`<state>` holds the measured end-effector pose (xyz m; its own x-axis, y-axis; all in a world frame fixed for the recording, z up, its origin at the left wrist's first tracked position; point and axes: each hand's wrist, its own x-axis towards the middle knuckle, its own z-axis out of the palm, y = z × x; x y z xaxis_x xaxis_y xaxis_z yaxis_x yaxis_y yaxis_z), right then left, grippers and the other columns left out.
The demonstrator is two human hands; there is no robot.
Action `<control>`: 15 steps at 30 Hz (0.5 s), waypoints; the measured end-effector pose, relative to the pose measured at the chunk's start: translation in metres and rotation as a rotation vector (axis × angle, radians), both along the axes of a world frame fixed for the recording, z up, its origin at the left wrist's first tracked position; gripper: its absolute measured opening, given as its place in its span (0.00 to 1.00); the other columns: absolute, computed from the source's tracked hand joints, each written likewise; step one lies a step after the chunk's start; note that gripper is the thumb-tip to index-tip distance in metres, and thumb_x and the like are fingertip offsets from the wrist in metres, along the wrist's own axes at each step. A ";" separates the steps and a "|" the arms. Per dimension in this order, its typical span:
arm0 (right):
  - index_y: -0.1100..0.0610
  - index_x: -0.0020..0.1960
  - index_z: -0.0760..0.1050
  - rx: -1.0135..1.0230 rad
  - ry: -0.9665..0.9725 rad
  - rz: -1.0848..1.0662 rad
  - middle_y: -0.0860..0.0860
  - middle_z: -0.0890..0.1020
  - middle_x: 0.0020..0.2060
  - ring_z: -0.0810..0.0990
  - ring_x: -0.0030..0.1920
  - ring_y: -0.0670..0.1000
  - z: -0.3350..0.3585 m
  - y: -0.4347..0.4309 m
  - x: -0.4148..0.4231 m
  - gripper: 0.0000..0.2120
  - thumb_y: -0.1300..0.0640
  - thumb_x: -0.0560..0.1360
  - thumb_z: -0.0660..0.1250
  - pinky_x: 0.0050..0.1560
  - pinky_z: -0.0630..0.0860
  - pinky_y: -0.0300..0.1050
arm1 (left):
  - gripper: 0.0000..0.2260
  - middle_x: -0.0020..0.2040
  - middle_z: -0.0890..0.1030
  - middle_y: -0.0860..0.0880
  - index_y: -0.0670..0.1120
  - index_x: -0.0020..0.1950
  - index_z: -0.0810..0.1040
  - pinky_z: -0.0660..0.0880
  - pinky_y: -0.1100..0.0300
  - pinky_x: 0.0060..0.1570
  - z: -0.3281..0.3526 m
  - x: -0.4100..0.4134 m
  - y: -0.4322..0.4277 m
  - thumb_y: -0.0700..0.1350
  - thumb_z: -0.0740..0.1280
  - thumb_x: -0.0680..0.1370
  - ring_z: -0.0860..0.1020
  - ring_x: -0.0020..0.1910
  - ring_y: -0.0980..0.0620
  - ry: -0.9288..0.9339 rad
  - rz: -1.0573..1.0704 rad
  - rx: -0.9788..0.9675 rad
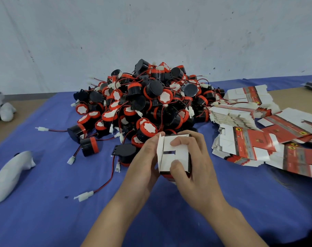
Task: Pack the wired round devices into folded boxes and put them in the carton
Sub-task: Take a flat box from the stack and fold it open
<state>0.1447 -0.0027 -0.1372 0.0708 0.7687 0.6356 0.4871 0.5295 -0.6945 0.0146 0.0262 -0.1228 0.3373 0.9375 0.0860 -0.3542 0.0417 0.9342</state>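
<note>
A heap of round devices (148,104) lies mid-surface (44,220), the wall (151,32) behind it. Stacks of flat boxes (240,113) lie right of the heap, touching it. Before the heap, a folded box (176,154) sits between left grip (144,157) and right grip (196,157). A cloth bundle (10,175) lies well apart at the left.

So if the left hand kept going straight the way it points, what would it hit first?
Probably the pile of round devices: the left hand, which grips the small box, points at a red-capped device just past its fingertips, though depth is hard to judge.

Both hands (173,157) around folded box (174,154)
</note>
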 end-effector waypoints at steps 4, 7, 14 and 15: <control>0.50 0.58 0.72 -0.018 -0.079 -0.040 0.42 0.68 0.60 0.72 0.61 0.48 -0.002 0.001 0.004 0.17 0.49 0.70 0.59 0.49 0.71 0.31 | 0.21 0.61 0.82 0.44 0.51 0.63 0.82 0.76 0.44 0.61 -0.007 -0.003 0.003 0.62 0.65 0.77 0.80 0.63 0.44 0.055 -0.045 -0.001; 0.51 0.59 0.71 -0.028 -0.142 -0.039 0.42 0.69 0.61 0.72 0.62 0.47 -0.003 0.001 0.007 0.19 0.47 0.70 0.60 0.53 0.75 0.41 | 0.17 0.60 0.83 0.46 0.53 0.65 0.80 0.81 0.50 0.56 -0.008 -0.006 0.002 0.58 0.65 0.79 0.82 0.60 0.46 0.119 -0.045 0.040; 0.36 0.73 0.54 -0.122 -0.261 0.041 0.34 0.65 0.67 0.69 0.68 0.39 -0.006 0.001 0.016 0.35 0.36 0.70 0.66 0.62 0.71 0.33 | 0.18 0.52 0.86 0.50 0.54 0.63 0.78 0.82 0.59 0.46 -0.013 -0.009 0.002 0.56 0.69 0.74 0.85 0.51 0.50 0.207 -0.007 0.102; 0.36 0.74 0.52 -0.132 -0.288 0.046 0.32 0.64 0.68 0.67 0.69 0.37 -0.006 0.002 0.018 0.38 0.33 0.70 0.67 0.63 0.70 0.32 | 0.17 0.53 0.86 0.49 0.54 0.62 0.78 0.82 0.58 0.47 -0.013 -0.010 0.002 0.56 0.70 0.75 0.85 0.52 0.50 0.206 -0.010 0.101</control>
